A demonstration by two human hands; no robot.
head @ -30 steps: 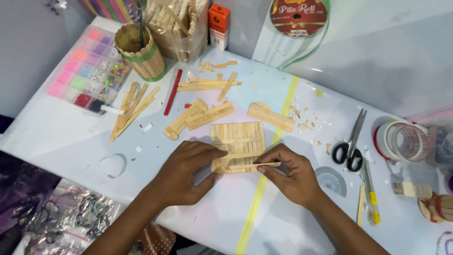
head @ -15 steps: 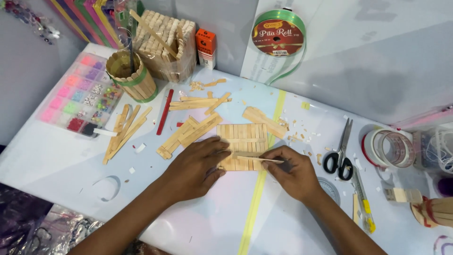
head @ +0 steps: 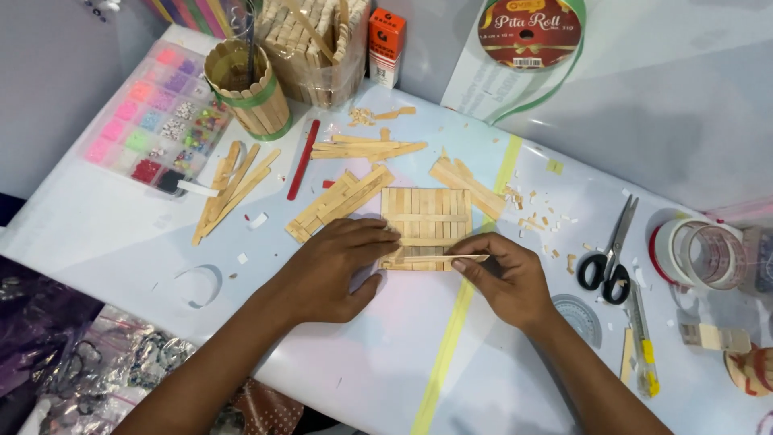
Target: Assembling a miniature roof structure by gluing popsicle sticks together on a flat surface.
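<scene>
Room for moving lay mostly toward the near edge of the white table [head: 105, 242], where bare surface ran below both forearms, crossed by a yellow tape stripe [head: 451, 338]. Farther off the surface was crowded: loose wooden sticks [head: 229, 189] to the left, a bead box [head: 153, 121] near the left edge, a stick-walled cup [head: 250, 93] and a red stick [head: 303, 159] beyond. Scissors [head: 608, 250], a craft knife [head: 642, 338] and tape rolls [head: 696, 254] filled the right side, well apart from the work.

At the table's middle lay a flat panel of wooden sticks [head: 427, 217]. The left hand [head: 330, 270] rested palm down at its lower left corner, fingers held together and extended, their tips pressing on the panel's near edge. The right hand [head: 503, 278] sat just beside the lower right corner, thumb and forefinger pinching the end of a single stick [head: 435, 258] laid crosswise along the panel's near edge, between the two hands.
</scene>
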